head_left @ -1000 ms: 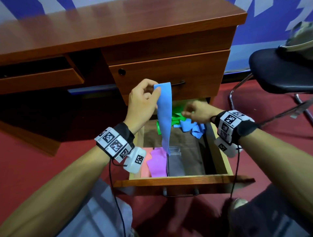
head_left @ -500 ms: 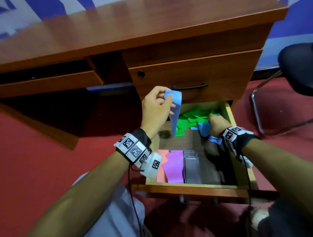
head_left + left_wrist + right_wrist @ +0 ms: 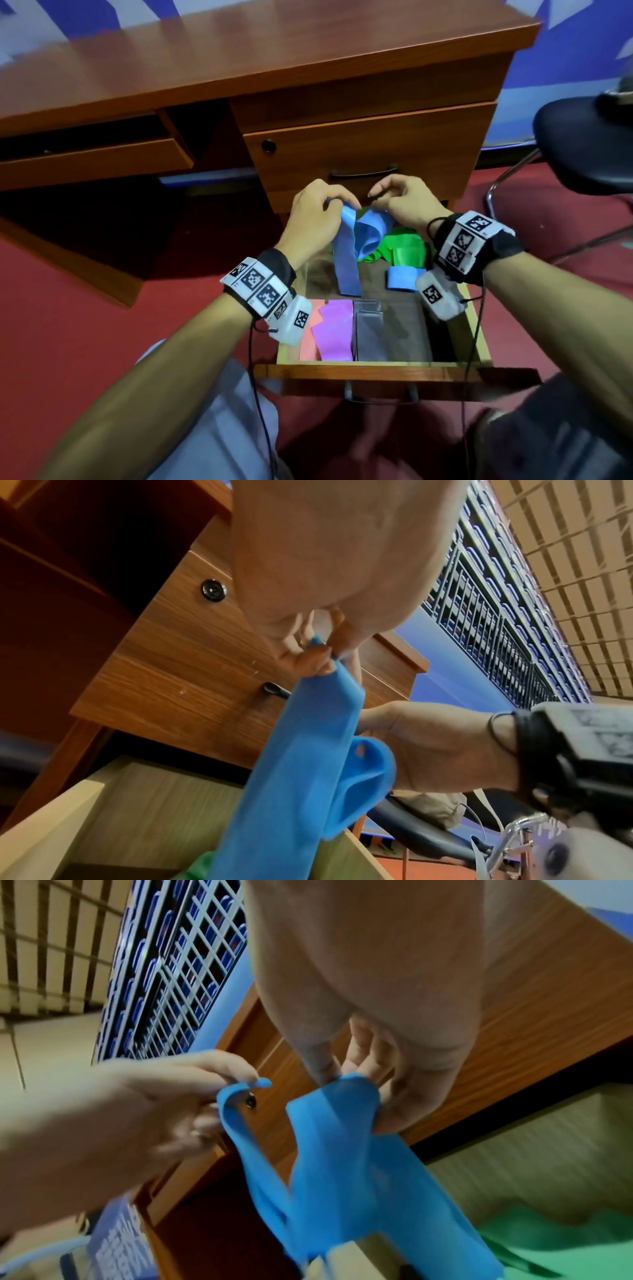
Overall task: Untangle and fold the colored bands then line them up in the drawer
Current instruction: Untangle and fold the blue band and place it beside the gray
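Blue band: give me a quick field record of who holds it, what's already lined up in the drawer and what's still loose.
held band: blue band, hanging over the open drawer
left hand: pinches one top end
right hand: pinches the other end
lined up at front: pink band, purple band, grey band, side by side
still loose: green band, bunched at the back
also inside: small blue piece, state unclear
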The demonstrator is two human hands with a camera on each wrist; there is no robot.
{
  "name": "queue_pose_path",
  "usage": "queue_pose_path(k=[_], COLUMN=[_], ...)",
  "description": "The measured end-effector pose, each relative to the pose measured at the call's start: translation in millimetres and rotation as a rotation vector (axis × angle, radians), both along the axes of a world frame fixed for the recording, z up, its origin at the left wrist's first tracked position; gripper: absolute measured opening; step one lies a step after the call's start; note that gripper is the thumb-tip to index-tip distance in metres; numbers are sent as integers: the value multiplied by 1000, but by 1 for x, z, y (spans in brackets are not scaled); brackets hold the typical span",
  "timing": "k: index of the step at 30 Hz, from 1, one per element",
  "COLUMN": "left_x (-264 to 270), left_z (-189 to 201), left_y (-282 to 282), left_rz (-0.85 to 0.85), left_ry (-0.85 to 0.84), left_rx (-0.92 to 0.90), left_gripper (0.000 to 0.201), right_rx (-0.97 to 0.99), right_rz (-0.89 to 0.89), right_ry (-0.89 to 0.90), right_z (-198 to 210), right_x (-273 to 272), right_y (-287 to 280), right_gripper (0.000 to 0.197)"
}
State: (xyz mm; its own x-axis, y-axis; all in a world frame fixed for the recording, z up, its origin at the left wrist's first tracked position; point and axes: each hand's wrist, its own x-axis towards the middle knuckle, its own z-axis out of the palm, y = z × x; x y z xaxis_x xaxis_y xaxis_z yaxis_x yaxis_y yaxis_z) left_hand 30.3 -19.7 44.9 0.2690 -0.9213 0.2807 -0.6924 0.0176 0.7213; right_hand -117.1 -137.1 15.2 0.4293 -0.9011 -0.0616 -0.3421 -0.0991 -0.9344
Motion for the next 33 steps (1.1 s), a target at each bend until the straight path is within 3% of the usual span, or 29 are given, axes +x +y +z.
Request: queue_pose_path(k=[5, 10, 13, 16, 18, 20, 22, 25, 30, 33], left_x=[-13, -24, -26, -19, -12, -12, -13, -11, -13, -10], left_z=[2, 13, 19, 15, 12, 12, 11, 10, 13, 15], left_y=[2, 16, 27, 38, 40, 39, 34, 29, 28, 26], left_rz=[-104, -225, -179, -108, -41, 39, 49, 3, -87, -92], left_ry=[-106, -433, -559, -459, -250, -118, -103, -77, -12, -35], left_rx=[79, 50, -33, -83, -141, -140, -58, -2, 53, 62], left_gripper=[21, 44, 36, 17, 18, 26, 17, 18, 30, 26], right_rx=[76, 248, 399, 498, 405, 58, -246, -306, -437, -468], right_rz=[-72, -122, -64, 66, 118, 146, 203, 200, 260, 206], right_ry=[-161, -321, -434, -468, -432, -302, -201, -297, -237, -242], right_z=[22, 36, 49, 55, 49, 35, 24, 30, 31, 32], right_x=[-7, -11, -15, -26, -33, -36, -34, -31, -33, -32], right_y=[17, 37, 47, 59, 69, 76, 77, 77, 80, 79], right_gripper=[23, 19, 12, 18, 22, 36, 53, 49, 34, 23])
